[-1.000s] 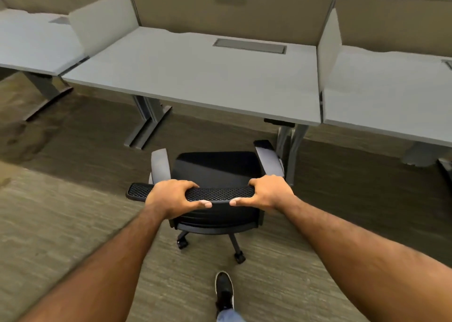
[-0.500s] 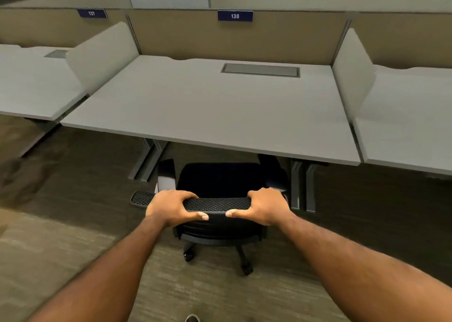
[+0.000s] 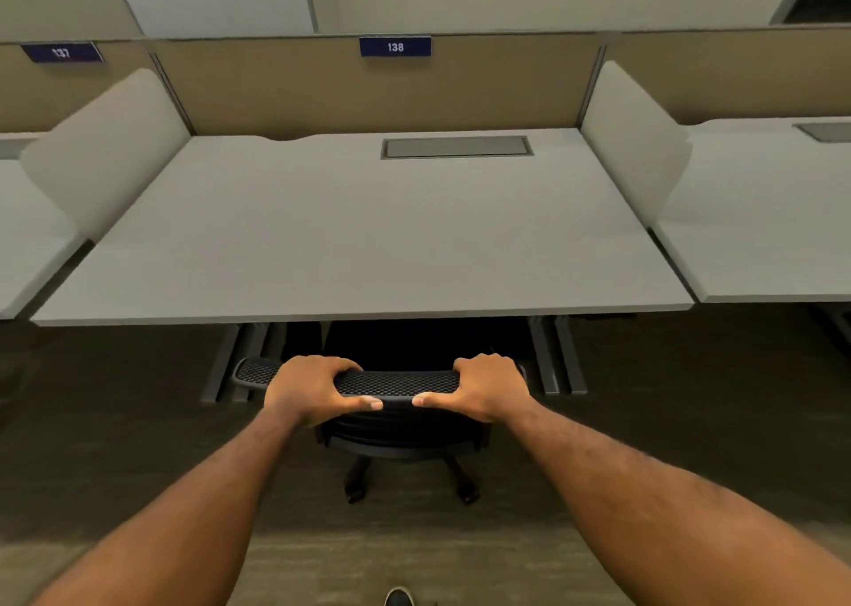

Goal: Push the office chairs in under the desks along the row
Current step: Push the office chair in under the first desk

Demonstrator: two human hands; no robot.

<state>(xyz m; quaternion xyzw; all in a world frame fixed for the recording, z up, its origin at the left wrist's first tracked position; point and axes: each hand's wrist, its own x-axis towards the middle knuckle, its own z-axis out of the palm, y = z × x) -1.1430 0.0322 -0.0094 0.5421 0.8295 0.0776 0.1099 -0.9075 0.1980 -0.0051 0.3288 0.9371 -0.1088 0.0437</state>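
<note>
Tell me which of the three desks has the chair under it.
The middle desk, below the 138 sign; the chair sits under its front edge.

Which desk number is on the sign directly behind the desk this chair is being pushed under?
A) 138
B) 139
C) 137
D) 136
A: the blue sign on the partition straight behind the desk reads 138, with the chair, gripped by both hands, centred below it.
</note>
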